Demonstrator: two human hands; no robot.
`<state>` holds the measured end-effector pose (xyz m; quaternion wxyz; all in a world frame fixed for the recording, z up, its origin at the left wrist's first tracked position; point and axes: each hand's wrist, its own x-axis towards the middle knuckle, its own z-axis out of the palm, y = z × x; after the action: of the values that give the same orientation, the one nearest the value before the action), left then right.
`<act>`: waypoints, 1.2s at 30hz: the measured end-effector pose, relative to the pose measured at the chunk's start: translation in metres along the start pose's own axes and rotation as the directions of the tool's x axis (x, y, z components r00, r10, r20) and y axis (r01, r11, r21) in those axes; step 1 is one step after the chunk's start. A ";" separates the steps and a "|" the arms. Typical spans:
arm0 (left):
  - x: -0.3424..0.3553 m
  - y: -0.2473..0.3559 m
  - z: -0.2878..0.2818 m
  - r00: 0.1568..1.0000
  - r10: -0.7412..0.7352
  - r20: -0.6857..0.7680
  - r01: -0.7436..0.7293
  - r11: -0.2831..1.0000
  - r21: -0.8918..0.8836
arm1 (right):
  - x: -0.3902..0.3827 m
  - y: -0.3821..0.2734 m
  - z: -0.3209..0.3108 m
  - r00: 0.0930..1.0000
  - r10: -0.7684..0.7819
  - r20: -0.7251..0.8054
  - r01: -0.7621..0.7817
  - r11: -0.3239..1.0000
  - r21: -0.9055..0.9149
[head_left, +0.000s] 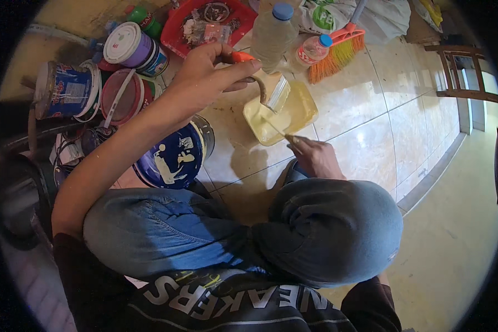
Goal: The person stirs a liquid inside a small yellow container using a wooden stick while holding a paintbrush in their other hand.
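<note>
My left hand (213, 72) is closed around the handle of a paintbrush (279, 93), whose handle has an orange end. The brush's silvery band hangs over a pale yellow plastic tub (310, 105) on the tiled floor. Cream-coloured paint (268, 130) lies in the tub. My right hand (318, 157), by the tub's near right side, pinches a thin stick (276, 128) that slants down into the paint. My left hand partly hides the brush handle, and whether the bristles touch the paint is hard to tell.
A paint-smeared dark blue lid (174, 157) is left of the tub. Paint buckets (66, 91) and purple-and-white cans (124, 44) crowd the left. Behind stand a red basin (240, 16), a large clear bottle (272, 41), a smaller bottle (314, 51) and an orange broom (337, 55).
</note>
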<state>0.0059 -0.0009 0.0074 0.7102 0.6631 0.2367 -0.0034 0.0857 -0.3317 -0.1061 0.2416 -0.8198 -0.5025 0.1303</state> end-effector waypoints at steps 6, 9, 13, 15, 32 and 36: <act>-0.001 0.006 0.001 1.000 -0.021 -0.005 0.022 0.999 0.050 | 0.000 0.013 -0.015 0.977 0.196 -0.088 -0.204 0.974 -0.100; 0.002 0.008 0.004 0.999 -0.034 0.019 0.033 0.998 0.051 | -0.010 0.011 0.003 0.998 0.043 -0.056 -0.046 0.998 -0.047; 0.001 0.005 -0.001 1.000 0.006 0.025 -0.008 0.998 0.058 | -0.010 0.015 -0.008 0.998 0.041 -0.043 -0.040 0.999 0.018; 0.001 0.007 0.000 1.000 0.009 0.005 -0.010 0.998 0.062 | -0.001 0.019 -0.015 0.983 0.169 -0.073 -0.176 0.979 -0.100; 0.000 0.012 0.001 1.000 0.025 0.002 -0.025 0.998 0.063 | 0.002 0.013 -0.012 0.995 0.097 -0.029 -0.098 0.995 -0.012; -0.003 0.015 0.000 0.999 0.039 -0.016 -0.038 0.998 0.054 | 0.025 0.025 -0.022 0.948 0.198 -0.247 -0.229 0.968 -0.101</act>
<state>0.0084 0.0002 0.0227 0.6899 0.6864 0.2297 0.0095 0.1267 -0.3247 -0.1000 0.2306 -0.8929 -0.3859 0.0250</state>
